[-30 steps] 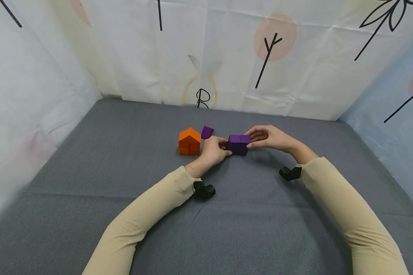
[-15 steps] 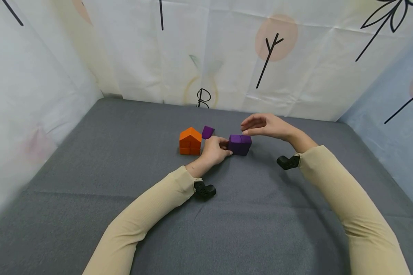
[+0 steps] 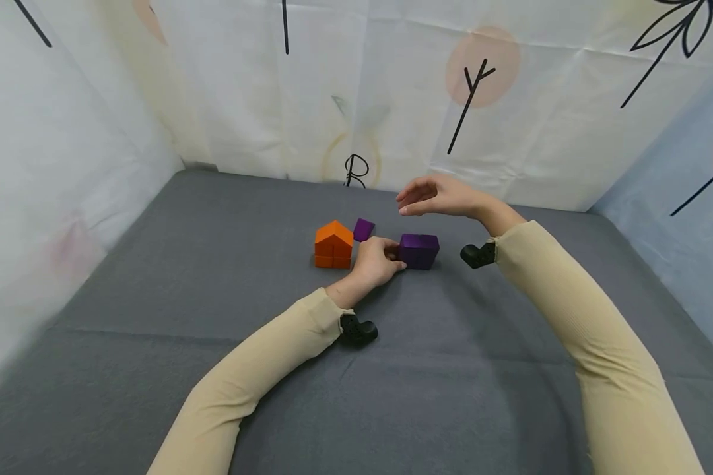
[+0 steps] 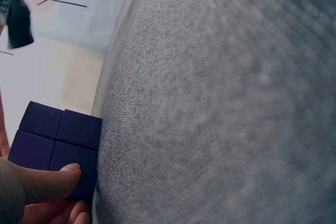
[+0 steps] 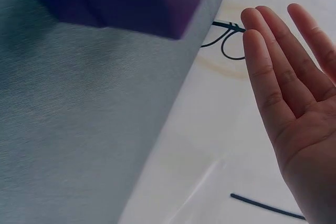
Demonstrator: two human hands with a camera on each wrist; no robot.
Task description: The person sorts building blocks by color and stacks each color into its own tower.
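Note:
A stack of purple blocks (image 3: 418, 252) stands on the grey cloth, several pieces set together into a box shape, with seams showing in the left wrist view. My left hand (image 3: 378, 261) grips its left side; the thumb (image 4: 65, 179) presses on the near face and the curled fingers are partly hidden. Behind and above the stack, my right hand (image 3: 434, 196) hovers with nothing in it, its fingers (image 5: 270, 72) fairly straight in the right wrist view. Behind my left hand lies a separate purple block (image 3: 364, 229) with a slanted side.
Left of my left hand stands an orange block house (image 3: 333, 245) with a peaked top. The grey cloth (image 3: 214, 376) covers the table surface. White printed sheets (image 3: 243, 99) hang behind and at the sides. A black wrist camera (image 3: 478, 254) sits at the right cuff.
My right hand has let go of the purple stack's right side, rising and moving left above and behind it. The left hand stays at the stack. The view has shifted slightly.

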